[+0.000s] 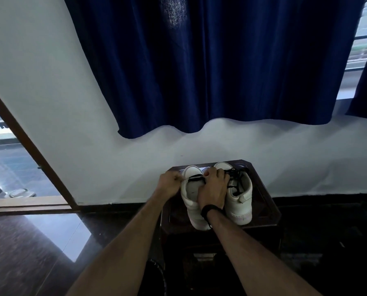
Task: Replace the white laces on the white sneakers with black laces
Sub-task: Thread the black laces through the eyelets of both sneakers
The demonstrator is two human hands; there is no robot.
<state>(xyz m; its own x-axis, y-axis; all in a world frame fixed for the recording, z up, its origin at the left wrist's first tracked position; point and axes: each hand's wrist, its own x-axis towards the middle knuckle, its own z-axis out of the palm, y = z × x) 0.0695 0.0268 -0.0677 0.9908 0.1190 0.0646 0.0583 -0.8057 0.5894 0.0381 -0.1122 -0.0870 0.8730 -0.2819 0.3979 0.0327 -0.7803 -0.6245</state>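
Two white sneakers stand side by side on a small dark stool (265, 207), toes toward the wall. The left sneaker (192, 202) has a black lace (194, 178) running across its front eyelets. My left hand (170, 184) is closed at that shoe's left edge, pinching what looks like the lace end. My right hand (213, 190) lies over the gap between the shoes, fingers curled on the lace at the left shoe's right side. The right sneaker (241, 201) carries a loose tangle of black lace (237, 175) over its tongue. No white laces are visible.
The stool stands against a pale wall under a dark blue curtain (221, 67). A glossy dark floor (29, 242) spreads to the left, with an open doorway (11, 167) beyond. A black band sits on my right wrist (210, 210).
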